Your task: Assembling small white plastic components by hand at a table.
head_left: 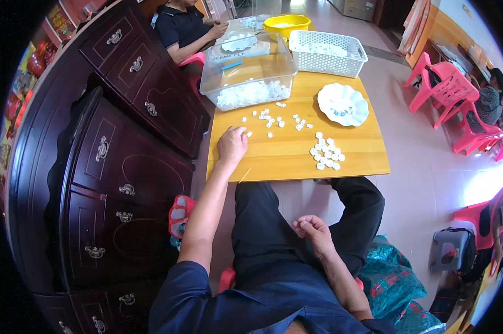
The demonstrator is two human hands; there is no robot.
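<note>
At a wooden table (279, 161), work appears partway: small white pieces (328, 155) cluster near right, others lie scattered, more fill the far clear bin (285, 75); a white basket (326, 64) and scalloped dish (343, 92) hold bits. Left hand (233, 146) curls at left, right hand (314, 229) half-closed near the lap (260, 222); any hold is unclear.

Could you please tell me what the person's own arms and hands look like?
Short, dark navy fabric sleeves leave both forearms bare. The left hand and right hand wear no gloves, and no watch or bracelet shows on either wrist.
</note>
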